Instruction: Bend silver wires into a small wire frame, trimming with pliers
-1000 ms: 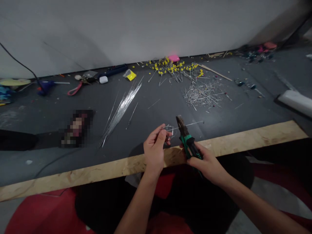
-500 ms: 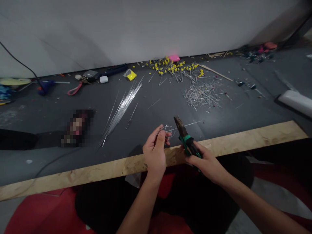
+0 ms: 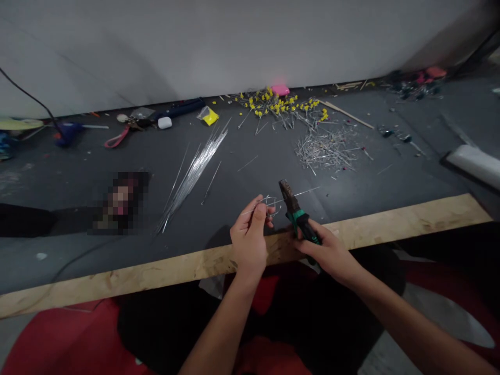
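Observation:
My left hand point(image 3: 250, 234) pinches a small bent wire frame point(image 3: 272, 204) between thumb and fingers, just above the table's front edge. From it a straight length of wire point(image 3: 308, 191) runs out to the right, passing at the jaws of the pliers. My right hand point(image 3: 326, 249) is wrapped round the green and black handles of those pliers point(image 3: 294, 205), whose dark jaws point up and away from me. Whether the jaws grip the wire, I cannot tell. Part of the frame is hidden behind my left thumb.
A bundle of straight wires point(image 3: 197, 174) lies left of my hands. Behind are a heap of bent wire pieces point(image 3: 326, 148) and yellow-tipped wires point(image 3: 273, 104). A blurred-out phone-like object point(image 3: 121, 203) lies at left. A wooden strip point(image 3: 156, 271) edges the table.
The wire has shifted slightly left through the frame, its right end now nearer the pliers and a short end showing left of my thumb. Both hands keep their holds.

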A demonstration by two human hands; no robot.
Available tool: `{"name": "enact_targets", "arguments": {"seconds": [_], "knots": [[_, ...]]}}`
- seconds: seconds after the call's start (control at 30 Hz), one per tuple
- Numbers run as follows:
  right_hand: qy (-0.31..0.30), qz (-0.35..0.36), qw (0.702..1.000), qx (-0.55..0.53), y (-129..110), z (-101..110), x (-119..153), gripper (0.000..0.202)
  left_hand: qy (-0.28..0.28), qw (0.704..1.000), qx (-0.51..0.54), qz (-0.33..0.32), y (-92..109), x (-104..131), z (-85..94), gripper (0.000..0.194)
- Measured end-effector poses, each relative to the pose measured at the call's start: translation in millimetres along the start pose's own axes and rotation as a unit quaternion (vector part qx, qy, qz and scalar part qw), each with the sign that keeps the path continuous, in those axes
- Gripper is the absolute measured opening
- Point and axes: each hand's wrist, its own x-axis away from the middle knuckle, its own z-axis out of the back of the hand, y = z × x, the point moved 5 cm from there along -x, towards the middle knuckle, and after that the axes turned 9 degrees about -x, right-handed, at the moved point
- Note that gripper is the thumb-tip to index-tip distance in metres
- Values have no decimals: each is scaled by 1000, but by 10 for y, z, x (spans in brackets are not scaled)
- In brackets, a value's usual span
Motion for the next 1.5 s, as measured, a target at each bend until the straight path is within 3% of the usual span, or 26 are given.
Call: {"name": "enact_targets", "arguments": {"seconds": [0.2,0.33,0.4,0.47,0.57,0.67,0.73,0.8,0.9,1.03,1.17,1.5], "knots": [[-31,-49,998,-29,-177,114,-41,10,13,999,40,-17,174,-295,21,28],[17,-35,999,-10,-216,364,-139,19,-6,998,60,-22,226,-547,115,24],[53,1,997,61,-228,539,-216,20,-38,997,58,-30,235,-684,146,22],[86,63,979,175,-240,726,-302,13,-78,995,48,-24,233,-819,155,24],[139,102,939,298,-129,1040,-436,12,-130,991,30,-10,231,-994,147,26],[189,124,904,364,24,1318,-532,13,-159,987,15,13,207,-1126,135,27],[197,136,892,384,73,1389,-551,19,-170,985,11,30,171,-1190,130,29],[215,162,885,379,16,1354,-512,31,-181,982,9,45,124,-1231,123,29],[189,182,913,313,-159,1076,-453,42,-199,978,14,62,69,-1247,110,26],[80,133,970,185,-317,533,-529,48,-233,969,7,86,42,-1213,100,24],[3,91,982,165,-388,183,-653,36,-259,960,-1,104,44,-1196,122,23],[-73,73,993,56,-453,63,-589,34,-263,959,2,109,56,-1215,144,21]]}}
